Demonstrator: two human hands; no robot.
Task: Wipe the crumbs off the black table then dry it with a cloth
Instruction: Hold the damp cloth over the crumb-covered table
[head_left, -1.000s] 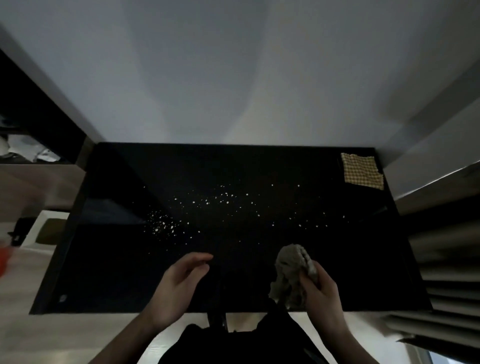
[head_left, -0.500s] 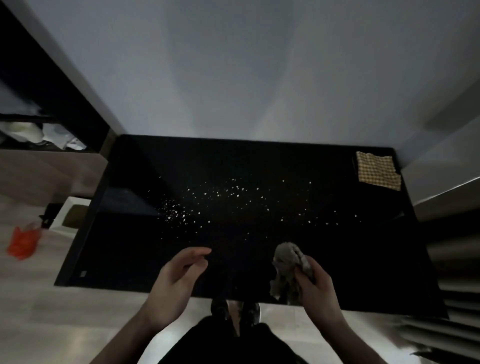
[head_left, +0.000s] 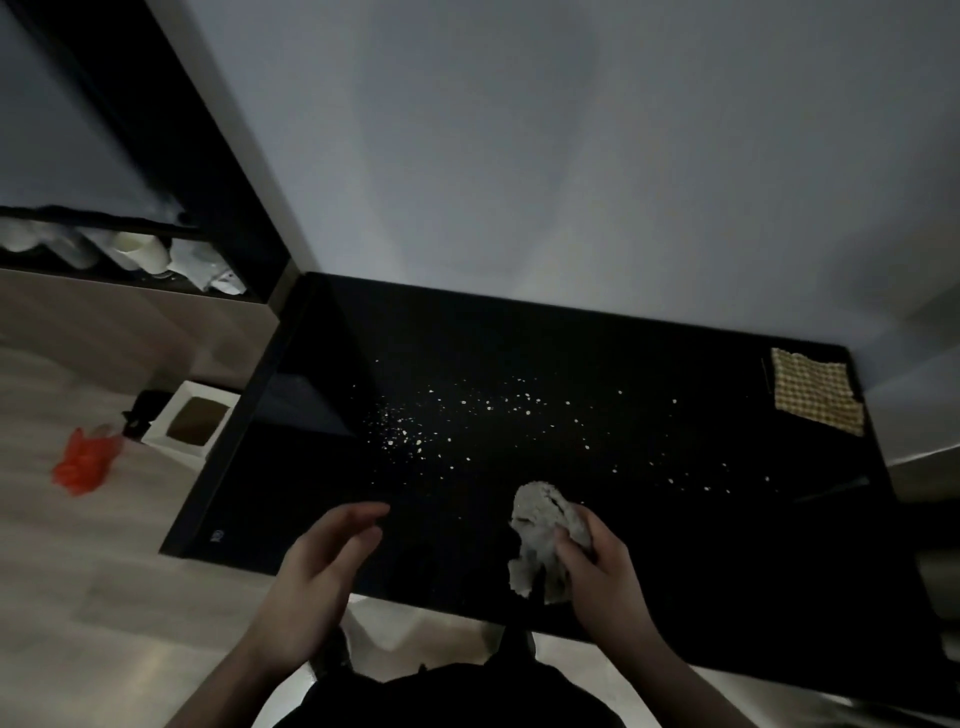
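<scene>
Black and glossy, the worktop (head_left: 545, 343) carried a loose scatter of pale crumbs (head_left: 467, 410) across its middle, thickest toward the left and thinning out to the right, none of them gathered or pushed aside. The right hand (head_left: 597, 566) gripped a crumpled grey rag (head_left: 540, 535), fingers curled round the wad, held near the front edge and just short of the nearest crumbs; whether the rag touched the surface could not be told. The left hand (head_left: 322, 566) hovered over the front edge with its fingers nearly straight and relaxed, holding nothing. A yellow checked cloth (head_left: 815, 397) lay flat at the far right corner, well apart from both hands and untouched. Judged from this, the wiping had not properly begun: every crumb was left to clear, and the drying pass with the checked cloth lay wholly ahead. On the floor to the left sat a white box (head_left: 192, 423) and something orange (head_left: 85, 460).
</scene>
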